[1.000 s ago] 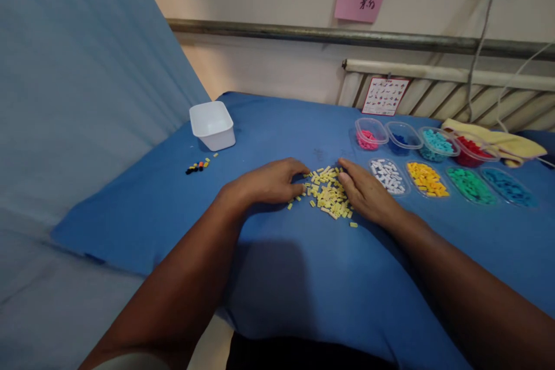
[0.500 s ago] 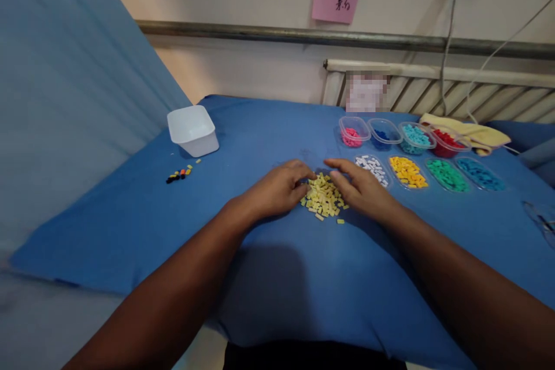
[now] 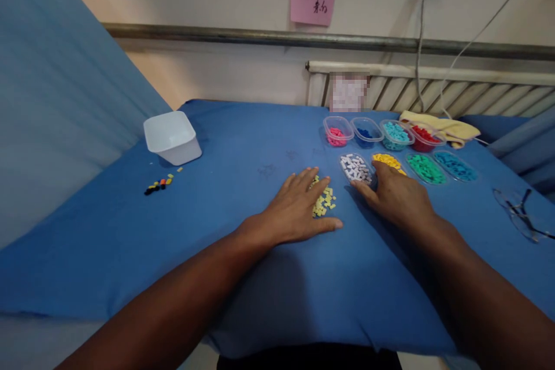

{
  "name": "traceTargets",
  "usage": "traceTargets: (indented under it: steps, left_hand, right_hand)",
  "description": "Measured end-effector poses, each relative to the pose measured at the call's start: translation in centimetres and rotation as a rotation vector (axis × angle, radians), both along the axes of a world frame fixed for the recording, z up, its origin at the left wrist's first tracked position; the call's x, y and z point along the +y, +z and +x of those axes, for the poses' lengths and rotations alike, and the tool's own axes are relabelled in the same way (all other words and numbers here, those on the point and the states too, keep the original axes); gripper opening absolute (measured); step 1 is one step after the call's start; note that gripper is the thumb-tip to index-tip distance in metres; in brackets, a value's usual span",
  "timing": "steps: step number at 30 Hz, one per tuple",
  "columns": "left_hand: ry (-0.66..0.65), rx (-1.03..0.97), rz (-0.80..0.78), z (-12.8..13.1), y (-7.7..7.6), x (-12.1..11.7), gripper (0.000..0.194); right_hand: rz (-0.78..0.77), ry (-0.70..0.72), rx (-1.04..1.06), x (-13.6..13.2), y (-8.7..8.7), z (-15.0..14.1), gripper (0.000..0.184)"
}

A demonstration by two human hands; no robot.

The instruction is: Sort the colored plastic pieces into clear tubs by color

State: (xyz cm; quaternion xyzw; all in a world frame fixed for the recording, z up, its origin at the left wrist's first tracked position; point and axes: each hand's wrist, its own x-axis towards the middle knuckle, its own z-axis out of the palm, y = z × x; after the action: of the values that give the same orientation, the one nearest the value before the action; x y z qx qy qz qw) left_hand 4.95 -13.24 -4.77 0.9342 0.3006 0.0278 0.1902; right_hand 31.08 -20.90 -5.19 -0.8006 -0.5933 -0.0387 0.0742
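Note:
My left hand [image 3: 299, 205] lies flat with fingers spread over a pile of small pale-yellow pieces [image 3: 323, 203], covering part of it. To the right, my right hand [image 3: 396, 193] hovers with thumb and forefinger apart, holding nothing that I can see. It is nearest a clear tub of white pieces [image 3: 355, 169] and partly hides a tub of orange-yellow pieces [image 3: 389, 162]. Further right in that row are tubs of green pieces [image 3: 427, 169] and teal pieces [image 3: 455, 166].
Behind stand clear tubs of pink [image 3: 336, 136], dark blue [image 3: 365, 136], light blue [image 3: 395, 134] and red pieces [image 3: 425, 135]. A yellow cloth [image 3: 442, 126] lies beyond. At left, a white container [image 3: 173, 139] stands behind loose mixed pieces [image 3: 158, 186]. Eyeglasses [image 3: 522, 214] rest at right.
My left hand has flattened and spread over the pale-yellow pile. My right hand has moved right, away from the pile, towards the tubs. The view has shifted slightly right.

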Motion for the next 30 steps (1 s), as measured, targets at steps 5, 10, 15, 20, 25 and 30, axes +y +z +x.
traceTargets:
  steps: [5,10,15,20,25,30]
  left_hand:
    - [-0.089,-0.068,0.245,1.6,-1.0,-0.7,0.074]
    - [-0.043,-0.108,0.367,1.5,-0.8,1.4,0.039]
    - [-0.048,-0.148,0.317,0.8,-1.0,2.7,0.058]
    - [-0.310,-0.025,0.206,1.0,-0.9,2.0,0.065]
    - [-0.328,-0.070,0.242,0.6,0.0,1.2,0.052]
    - [-0.400,-0.165,0.329,0.9,0.0,0.3,0.045]
  right_hand:
    - [-0.071,-0.075,-0.044,1.2,0.5,-0.8,0.086]
    - [-0.058,-0.057,-0.065,1.9,0.1,-0.9,0.075]
    - [0.026,0.060,-0.089,2.2,-1.1,-0.6,0.071]
    - [0.034,0.089,-0.069,2.4,-1.8,-0.4,0.069]
    - [0.128,0.131,0.025,2.5,-2.5,-0.1,0.082]
    - [0.211,0.153,0.107,2.6,-2.8,0.0,0.084]
